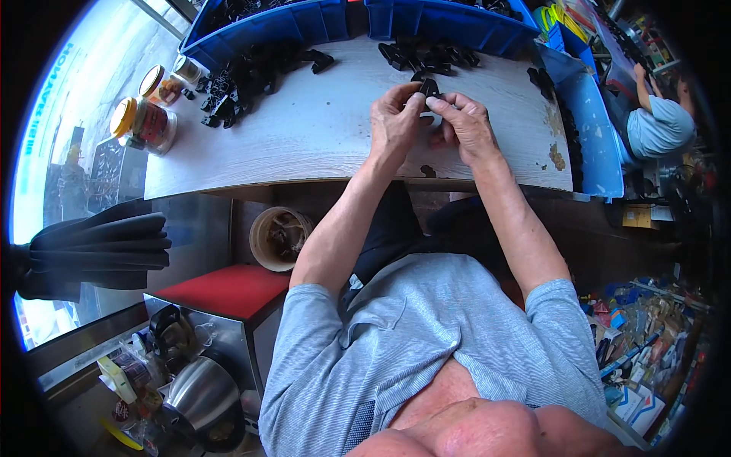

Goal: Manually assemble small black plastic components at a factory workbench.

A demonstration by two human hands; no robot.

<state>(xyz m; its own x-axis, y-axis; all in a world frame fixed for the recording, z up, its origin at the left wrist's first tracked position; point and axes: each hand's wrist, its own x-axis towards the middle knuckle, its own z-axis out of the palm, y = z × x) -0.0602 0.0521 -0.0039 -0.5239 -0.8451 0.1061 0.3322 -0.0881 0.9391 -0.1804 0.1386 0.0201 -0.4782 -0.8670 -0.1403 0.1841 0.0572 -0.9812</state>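
Note:
Both hands meet over the right half of the white wood-grain table (304, 141). Between them is a small black plastic part (429, 88), pinched by the thumbs and fingers. My left hand (396, 114) grips it from the left, and my right hand (466, 126) holds it from the other side. The fingers hide much of the part, so its exact kind does not show. Just beyond the hands lies a loose heap of black parts (434, 55). A larger pile of similar black pieces (236, 84) spreads over the table's left side.
Two blue bins (266, 29) (457, 24) of black parts line the far edge; another blue bin (601, 145) stands at right. Lidded jars (148, 126) sit at left. Below are a bucket (280, 238), a red-topped cabinet (228, 292) and a kettle (202, 392). Another person (659, 126) works at far right.

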